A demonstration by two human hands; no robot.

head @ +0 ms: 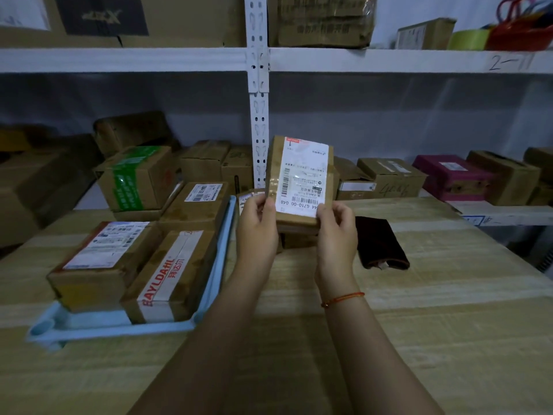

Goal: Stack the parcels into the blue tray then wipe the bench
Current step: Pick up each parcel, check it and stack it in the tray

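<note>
Head-worn view, forward-down over bench [419,324]

parcel [300,181] label print: blurred | blue tray [113,327] floor: mostly hidden under boxes

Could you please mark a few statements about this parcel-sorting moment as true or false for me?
1. Both the left hand and the right hand grip the labelled parcel. True.
2. The blue tray holds no parcels. False: several lie in it, among them the RAYLDAHL parcel.
3. The dark cloth lies on the wooden bench, right of the hands. True.
4. The held parcel lies flat on the bench. False: it is held upright above it, label facing the camera.
5. The red string bracelet is on the left wrist. False: it is on the right wrist.
</note>
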